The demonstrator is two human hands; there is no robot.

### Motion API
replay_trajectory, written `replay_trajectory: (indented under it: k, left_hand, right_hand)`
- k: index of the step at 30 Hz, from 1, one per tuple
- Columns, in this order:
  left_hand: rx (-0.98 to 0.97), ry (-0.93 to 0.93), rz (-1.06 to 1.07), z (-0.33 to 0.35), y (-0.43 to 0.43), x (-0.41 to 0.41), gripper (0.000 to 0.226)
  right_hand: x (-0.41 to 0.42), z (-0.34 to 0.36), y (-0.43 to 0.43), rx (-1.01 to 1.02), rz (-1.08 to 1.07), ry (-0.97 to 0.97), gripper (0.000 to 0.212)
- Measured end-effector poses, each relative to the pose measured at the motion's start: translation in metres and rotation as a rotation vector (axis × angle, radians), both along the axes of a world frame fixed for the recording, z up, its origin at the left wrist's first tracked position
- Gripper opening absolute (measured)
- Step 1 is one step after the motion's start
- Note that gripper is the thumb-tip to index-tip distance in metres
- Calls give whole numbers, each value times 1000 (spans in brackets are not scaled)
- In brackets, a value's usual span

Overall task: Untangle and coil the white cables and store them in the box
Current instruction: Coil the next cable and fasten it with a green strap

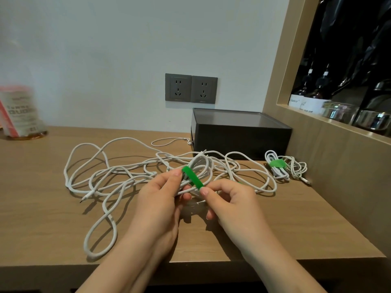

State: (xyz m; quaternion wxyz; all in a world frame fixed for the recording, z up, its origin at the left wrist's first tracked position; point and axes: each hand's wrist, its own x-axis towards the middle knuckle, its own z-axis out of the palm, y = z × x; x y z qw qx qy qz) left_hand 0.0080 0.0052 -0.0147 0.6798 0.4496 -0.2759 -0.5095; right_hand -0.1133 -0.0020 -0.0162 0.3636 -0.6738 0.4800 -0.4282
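Over the light-brown wooden bench (275,229), the person's left hand (160,195) grips a small coil of white cable (200,164). Its fingers curl round the coil's lower part, and thumb and forefinger sit against the top end of a bright green flat strap (192,176) that runs slantwise across the coil. The right hand (230,199) pinches the strap's lower end between thumb and forefinger, the other fingers curled beneath. The coil is held just above the bench, near its middle, in front of the low black rectangular box (241,134), which stands at the back right against the wall.

A big loose tangle of white cables (118,172) sprawls over the wood behind and to the left of the hands, with loops reaching out to the right too. One plug end (85,197) rests on the bench at the left.

Just right of the box's front corner lies a white cable bundle bound with a green strap (277,166), touching a smaller loose coil of thin white cable (298,168). A thin white cord loop (169,141) lies by the box's left side.

Two dark grey wall sockets (191,88) sit on the pale wall above. A blurred labelled container (21,113) stands at the far left. On the right, a wood-framed niche (281,60) holds dark bottles with white labels (306,96).
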Motion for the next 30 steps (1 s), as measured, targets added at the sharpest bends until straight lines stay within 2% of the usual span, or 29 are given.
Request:
replay_trajectory:
  k: [2, 5, 9, 13, 14, 17, 20, 27, 30]
  left_hand:
    - [-6, 9, -23, 1, -1, 1, 19]
    - [7, -18, -39, 1, -1, 4, 15]
    - [0, -100, -72, 0, 1, 6, 16]
    - [8, -131, -107, 1, 2, 7, 20]
    - [1, -121, -115, 1, 3, 6, 20]
    - [-11, -120, -128, 2, 4, 5, 18]
    - [-43, -124, -181, 4, 5, 4, 15]
    - [-98, -114, -240, 3, 5, 5, 13]
    - [-146, -303, -242, 1, 9, 5, 14]
  right_hand:
    - [1, 0, -1, 3, -8, -25, 10]
    - [1, 1, 0, 55, -2, -68, 19]
    - [0, 1, 1, 37, -36, -38, 19]
    - [-1, 0, -2, 54, -41, -47, 41]
    - [-1, 0, -2, 60, -28, -49, 38]
    - [-1, -2, -1, 23, 23, -40, 9]
    - [-2, -3, 0, -18, 21, -88, 15]
    - [-4, -2, -1, 31, -24, -182, 3]
    - [-4, -3, -4, 27, -35, -194, 12]
